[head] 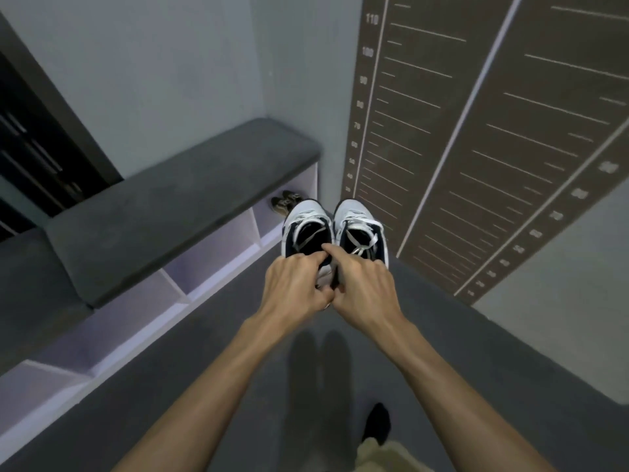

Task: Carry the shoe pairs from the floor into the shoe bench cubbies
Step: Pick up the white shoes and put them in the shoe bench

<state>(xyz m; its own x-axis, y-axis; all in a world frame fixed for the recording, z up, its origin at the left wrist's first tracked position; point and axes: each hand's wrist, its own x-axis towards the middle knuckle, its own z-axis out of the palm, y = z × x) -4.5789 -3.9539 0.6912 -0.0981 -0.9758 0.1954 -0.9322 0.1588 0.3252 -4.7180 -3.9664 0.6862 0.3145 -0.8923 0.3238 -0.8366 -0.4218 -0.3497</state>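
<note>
I hold a pair of white and navy sneakers in the air above the grey floor, toes pointing away from me. My left hand (295, 284) grips the heel of the left sneaker (306, 226). My right hand (364, 287) grips the heel of the right sneaker (360, 226), with its index finger hooked over the collar. The two hands touch each other. The shoe bench (177, 202) with a dark grey cushion runs along the left wall. Its white cubbies (218, 243) open toward me below the cushion. A brown pair of shoes (285, 202) sits in the far end cubby.
A brown height chart (476, 148) covers the wall ahead and to the right. A dark cabinet (34, 148) stands at the far left. My foot in a black sock (377, 424) stands on the grey floor (211, 335), where the shoes cast a shadow.
</note>
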